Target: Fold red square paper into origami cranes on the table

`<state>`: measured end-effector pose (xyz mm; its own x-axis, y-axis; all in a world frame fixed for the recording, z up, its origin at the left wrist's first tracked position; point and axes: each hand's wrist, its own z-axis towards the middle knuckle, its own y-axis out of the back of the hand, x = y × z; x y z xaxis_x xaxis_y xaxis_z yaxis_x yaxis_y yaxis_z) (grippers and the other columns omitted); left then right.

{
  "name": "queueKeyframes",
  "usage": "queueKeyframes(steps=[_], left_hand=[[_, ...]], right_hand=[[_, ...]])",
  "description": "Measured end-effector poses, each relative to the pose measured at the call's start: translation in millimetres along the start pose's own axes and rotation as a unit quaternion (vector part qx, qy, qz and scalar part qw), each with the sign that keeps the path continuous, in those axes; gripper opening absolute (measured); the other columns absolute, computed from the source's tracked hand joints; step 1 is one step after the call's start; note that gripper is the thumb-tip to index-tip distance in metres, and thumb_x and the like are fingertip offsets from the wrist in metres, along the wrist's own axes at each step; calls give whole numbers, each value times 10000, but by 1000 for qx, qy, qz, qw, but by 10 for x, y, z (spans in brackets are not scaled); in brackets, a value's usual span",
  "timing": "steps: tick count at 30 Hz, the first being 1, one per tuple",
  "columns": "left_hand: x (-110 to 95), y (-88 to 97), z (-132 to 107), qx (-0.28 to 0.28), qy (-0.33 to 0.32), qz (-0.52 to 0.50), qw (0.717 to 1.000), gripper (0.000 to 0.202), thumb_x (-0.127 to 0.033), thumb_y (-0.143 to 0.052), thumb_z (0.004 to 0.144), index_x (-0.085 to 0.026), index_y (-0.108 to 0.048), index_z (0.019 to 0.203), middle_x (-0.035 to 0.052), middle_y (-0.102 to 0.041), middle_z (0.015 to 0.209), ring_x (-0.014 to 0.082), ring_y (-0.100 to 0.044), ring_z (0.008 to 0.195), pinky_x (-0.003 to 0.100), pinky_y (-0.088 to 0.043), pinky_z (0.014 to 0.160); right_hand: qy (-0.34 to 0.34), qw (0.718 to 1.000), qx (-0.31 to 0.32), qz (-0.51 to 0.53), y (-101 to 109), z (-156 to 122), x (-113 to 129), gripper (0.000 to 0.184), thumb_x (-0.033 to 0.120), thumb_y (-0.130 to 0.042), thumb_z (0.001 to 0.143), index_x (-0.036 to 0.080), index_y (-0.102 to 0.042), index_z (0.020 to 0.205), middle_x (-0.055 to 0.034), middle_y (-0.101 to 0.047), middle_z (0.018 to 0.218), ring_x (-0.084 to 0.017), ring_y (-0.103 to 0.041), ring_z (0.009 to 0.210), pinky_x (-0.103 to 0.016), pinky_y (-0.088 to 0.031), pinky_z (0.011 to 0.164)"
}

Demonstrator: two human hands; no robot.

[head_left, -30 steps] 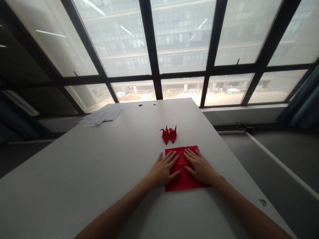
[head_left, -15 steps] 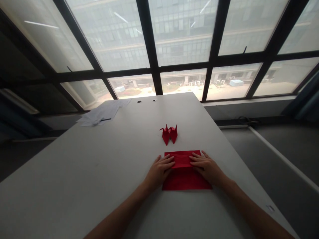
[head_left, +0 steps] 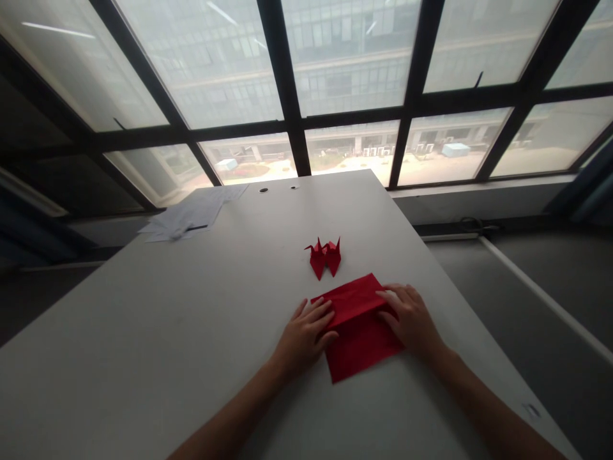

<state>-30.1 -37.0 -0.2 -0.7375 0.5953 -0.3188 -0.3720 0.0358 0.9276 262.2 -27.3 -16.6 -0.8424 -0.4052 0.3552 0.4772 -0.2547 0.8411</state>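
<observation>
Forearms: both bare, reaching in from the bottom of my view over the white table [head_left: 215, 319].
Table's right edge: I see a small fitting [head_left: 531, 411] set in near it, beside the right forearm.
Left hand [head_left: 304, 332]: palm down, fingers spread apart over the left side of the red paper [head_left: 361, 345], the thumb resting at its left edge; it presses rather than clasps.
Right hand [head_left: 414, 319]: at the paper's right edge, fingers curled by the upper part, thumb lower; I cannot tell whether they pinch the sheet.
Red paper: on the table between both hands, askew, its right end farther from me; a line runs across it, brighter red above, darker below.
Folded cranes: two, red, just beyond the paper; the left crane [head_left: 317, 263] and right crane [head_left: 334, 260] stand close side by side.
White sheets [head_left: 191, 214]: a loose, overlapping spread at the far left, a dark slim object [head_left: 197, 227] on them.
Far end of table: a dark round hole [head_left: 264, 190] and a smaller fitting [head_left: 294, 188].
Windows: dark frames [head_left: 295, 147], a building [head_left: 349, 57] beyond.
</observation>
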Motion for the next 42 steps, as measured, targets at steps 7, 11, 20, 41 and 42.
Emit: queueKeyframes(steps=[7, 11, 20, 41, 42], left_hand=[[-130, 99, -16, -10, -19, -3, 1000, 258, -354, -506, 984, -274, -708, 1123, 53, -712, 983, 209, -640, 915, 438, -449, 939], [2, 42, 5, -14, -70, -22, 997, 337, -276, -496, 991, -280, -593, 1314, 65, -642, 1293, 222, -559, 1225, 414, -400, 1061], [87, 1, 24, 88, -63, 17, 994, 683, -432, -494, 980, -289, -175, 1567, 41, -259, 1607, 235, -224, 1493, 475, -178, 1226], [96, -3, 45, 94, -39, 15, 995, 697, -552, -544, 928, -329, -284, 1535, 11, -323, 1579, 229, -261, 1482, 452, -169, 1229], [98, -5, 46, 91, -39, 13, 995, 693, -550, -548, 927, -327, -293, 1532, 13, -331, 1576, 229, -267, 1480, 452, -170, 1229]], right_hand=[[-30, 998, 56, -14, 66, -80, 168, 131, 264, -610, 895, 222, -658, 1009, -90, -648, 1014, -276, -587, 954, -441, -466, 848], [33, 995, 81, 39, 55, -89, 153, 248, 169, -543, 923, 250, -662, 1126, -68, -636, 1197, -248, -569, 1119, -461, -401, 1029], [48, 989, 126, 54, 158, -12, 131, 426, 255, -542, 928, 245, -560, 1354, -80, -530, 1439, -272, -465, 1336, -504, -339, 1139], [52, 983, 165, 69, 120, -265, -82, 581, 408, -578, 930, 269, -419, 1471, -66, -391, 1534, -269, -313, 1450, -573, -228, 1190], [51, 983, 162, 71, 120, -266, -81, 579, 406, -584, 928, 271, -424, 1468, -69, -401, 1528, -271, -320, 1446, -577, -232, 1187]])
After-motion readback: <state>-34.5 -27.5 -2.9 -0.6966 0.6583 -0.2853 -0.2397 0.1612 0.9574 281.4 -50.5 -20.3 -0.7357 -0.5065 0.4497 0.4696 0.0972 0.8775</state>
